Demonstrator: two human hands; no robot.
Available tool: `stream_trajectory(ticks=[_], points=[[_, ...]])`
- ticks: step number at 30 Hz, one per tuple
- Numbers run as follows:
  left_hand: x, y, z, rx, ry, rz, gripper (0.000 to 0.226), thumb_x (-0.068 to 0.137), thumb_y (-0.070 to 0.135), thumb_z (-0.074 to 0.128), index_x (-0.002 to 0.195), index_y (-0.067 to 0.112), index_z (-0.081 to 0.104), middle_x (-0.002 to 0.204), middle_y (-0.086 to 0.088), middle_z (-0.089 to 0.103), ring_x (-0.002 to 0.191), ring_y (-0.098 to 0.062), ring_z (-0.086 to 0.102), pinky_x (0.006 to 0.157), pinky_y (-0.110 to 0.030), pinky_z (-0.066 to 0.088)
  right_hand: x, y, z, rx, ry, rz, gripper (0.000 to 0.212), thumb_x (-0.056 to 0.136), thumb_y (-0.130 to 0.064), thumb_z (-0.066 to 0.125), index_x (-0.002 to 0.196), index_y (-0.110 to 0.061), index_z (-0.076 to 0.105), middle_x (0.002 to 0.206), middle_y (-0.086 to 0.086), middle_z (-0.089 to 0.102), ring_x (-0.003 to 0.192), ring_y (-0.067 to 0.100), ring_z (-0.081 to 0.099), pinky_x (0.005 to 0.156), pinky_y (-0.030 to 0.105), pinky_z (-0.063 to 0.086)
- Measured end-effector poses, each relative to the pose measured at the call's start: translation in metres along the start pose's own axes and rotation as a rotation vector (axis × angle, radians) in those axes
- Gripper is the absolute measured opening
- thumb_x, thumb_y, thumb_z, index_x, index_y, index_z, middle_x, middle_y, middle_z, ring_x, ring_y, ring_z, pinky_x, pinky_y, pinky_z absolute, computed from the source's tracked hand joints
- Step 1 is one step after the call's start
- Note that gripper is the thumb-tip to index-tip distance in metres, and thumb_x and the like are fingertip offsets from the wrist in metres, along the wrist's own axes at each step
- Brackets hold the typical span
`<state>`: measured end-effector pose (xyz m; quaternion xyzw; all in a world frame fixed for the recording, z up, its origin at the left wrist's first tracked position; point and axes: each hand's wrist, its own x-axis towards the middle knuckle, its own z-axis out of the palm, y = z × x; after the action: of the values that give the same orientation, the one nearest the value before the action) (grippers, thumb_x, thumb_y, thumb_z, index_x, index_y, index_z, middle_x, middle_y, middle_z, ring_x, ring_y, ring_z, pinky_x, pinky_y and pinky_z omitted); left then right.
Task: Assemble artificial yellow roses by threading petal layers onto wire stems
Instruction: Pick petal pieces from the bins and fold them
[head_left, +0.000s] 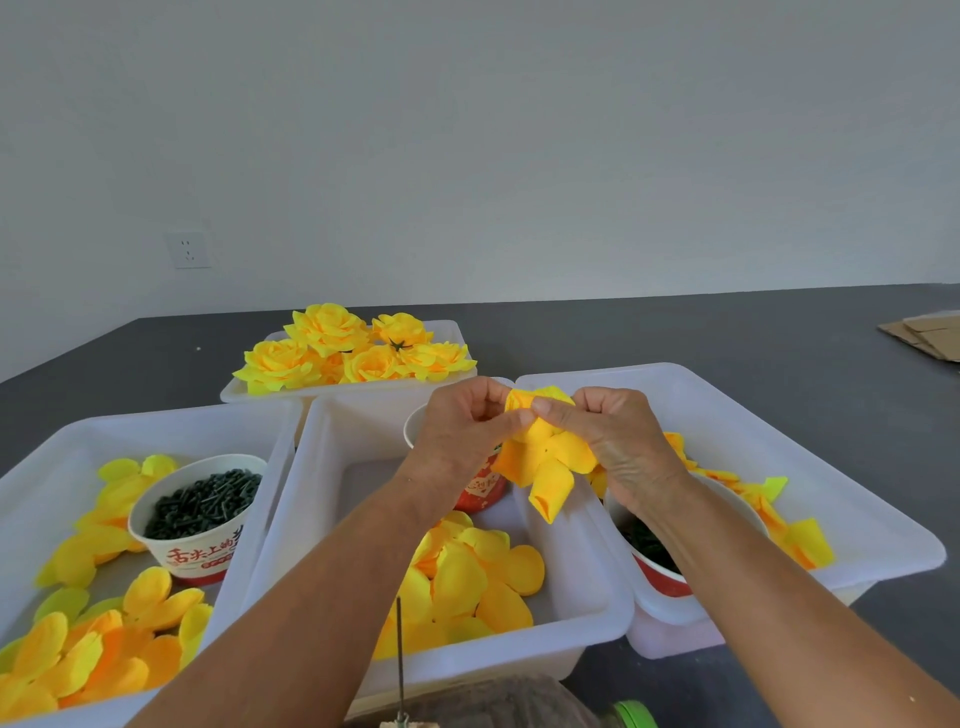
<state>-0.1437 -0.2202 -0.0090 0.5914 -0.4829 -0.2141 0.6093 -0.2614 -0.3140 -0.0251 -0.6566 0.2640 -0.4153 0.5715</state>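
Both hands hold a half-built yellow rose (545, 457) in the air above the middle white tray (322, 499). My left hand (462, 436) pinches its rolled centre from the left. My right hand (618, 441) pinches the same centre from the right, thumb tip on the petals. Loose petal lobes hang down below my fingers. A thin upright wire stem (399, 660) stands at the bottom of the view, near my left forearm. Loose yellow petal layers (467, 577) lie in the middle tray.
The left tray (47, 457) holds petals and a paper cup of dark green pieces (200, 514). The right tray (857, 514) holds petals and another cup (654, 566). Finished yellow roses (353, 348) fill the far tray. A red cup (478, 488) stands behind my hands. Cardboard (924, 338) lies far right.
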Motion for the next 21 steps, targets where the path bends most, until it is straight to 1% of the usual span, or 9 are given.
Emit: stream_trajectory(ticks=[2,4,6,8,11,13,15,17,21], points=[[0.001,-0.002,-0.002,-0.040,-0.009,-0.003,0.006,0.083,0.003,0.066,0.085,-0.001,0.062,0.090,-0.028,0.065,0.079,-0.027,0.059,0.078,-0.040,0.051,0.001,-0.001,0.000,0.040,-0.020,0.022,0.035,0.065,-0.031,0.077,0.038,-0.021,0.056,0.041,-0.010,0.049,0.040,0.004,0.045,0.042,0.017,0.039],[0.003,-0.003,-0.005,-0.103,0.017,-0.003,0.006,0.083,0.001,0.064,0.080,0.004,0.060,0.084,-0.021,0.063,0.076,-0.025,0.057,0.075,-0.036,0.050,0.002,-0.003,-0.001,0.150,-0.050,0.072,0.020,0.062,-0.037,0.073,0.064,-0.017,0.071,0.064,0.003,0.068,0.059,0.015,0.062,0.059,0.027,0.052],[0.004,-0.004,-0.007,-0.187,0.032,0.002,0.010,0.083,-0.001,0.063,0.078,0.006,0.060,0.078,-0.014,0.061,0.072,-0.021,0.056,0.068,-0.029,0.049,0.003,-0.006,-0.004,0.225,-0.060,0.126,0.043,0.066,-0.033,0.070,0.096,-0.004,0.071,0.089,0.015,0.071,0.078,0.024,0.066,0.072,0.035,0.053],[0.004,-0.004,-0.007,-0.232,0.030,0.011,0.008,0.084,0.000,0.062,0.079,0.006,0.060,0.077,-0.012,0.062,0.070,-0.018,0.057,0.064,-0.025,0.049,0.004,-0.006,-0.005,0.232,-0.004,0.148,0.046,0.069,-0.026,0.070,0.106,0.002,0.066,0.093,0.016,0.070,0.082,0.026,0.065,0.070,0.033,0.053],[0.003,-0.004,-0.005,-0.239,-0.003,0.048,0.006,0.083,0.001,0.063,0.080,0.005,0.060,0.084,-0.014,0.065,0.074,-0.013,0.059,0.069,-0.020,0.049,0.009,-0.006,-0.010,0.233,0.192,0.211,0.029,0.076,-0.017,0.073,0.100,-0.002,0.067,0.088,0.013,0.069,0.080,0.028,0.064,0.067,0.033,0.053],[0.003,-0.004,-0.005,-0.250,-0.015,0.064,0.007,0.082,0.001,0.063,0.079,0.006,0.060,0.086,-0.012,0.067,0.077,-0.012,0.060,0.071,-0.020,0.049,0.012,-0.004,-0.015,0.280,0.300,0.274,0.032,0.077,-0.016,0.073,0.103,0.001,0.066,0.096,0.017,0.067,0.088,0.032,0.063,0.080,0.043,0.053],[0.004,-0.005,-0.007,-0.292,0.001,0.059,0.012,0.083,0.002,0.063,0.076,0.010,0.059,0.074,-0.002,0.065,0.072,-0.009,0.057,0.068,-0.020,0.048,0.013,-0.006,-0.019,0.277,0.382,0.290,0.029,0.077,-0.015,0.074,0.099,0.001,0.067,0.096,0.018,0.066,0.088,0.032,0.061,0.086,0.047,0.050],[0.006,-0.006,-0.008,-0.322,0.017,0.043,0.010,0.085,0.003,0.061,0.078,0.010,0.058,0.073,0.000,0.065,0.074,-0.010,0.059,0.067,-0.021,0.050,0.013,-0.005,-0.021,0.229,0.463,0.268,0.014,0.078,-0.015,0.074,0.080,-0.004,0.066,0.080,0.015,0.065,0.074,0.028,0.059,0.081,0.042,0.051],[0.006,-0.008,-0.006,-0.375,0.026,0.018,0.005,0.088,0.005,0.059,0.084,0.009,0.058,0.080,-0.001,0.072,0.083,-0.017,0.070,0.066,-0.023,0.053,0.014,-0.002,-0.020,0.164,0.590,0.223,0.028,0.080,-0.017,0.073,0.059,-0.011,0.055,0.057,0.006,0.053,0.053,0.018,0.048,0.060,0.029,0.046]])
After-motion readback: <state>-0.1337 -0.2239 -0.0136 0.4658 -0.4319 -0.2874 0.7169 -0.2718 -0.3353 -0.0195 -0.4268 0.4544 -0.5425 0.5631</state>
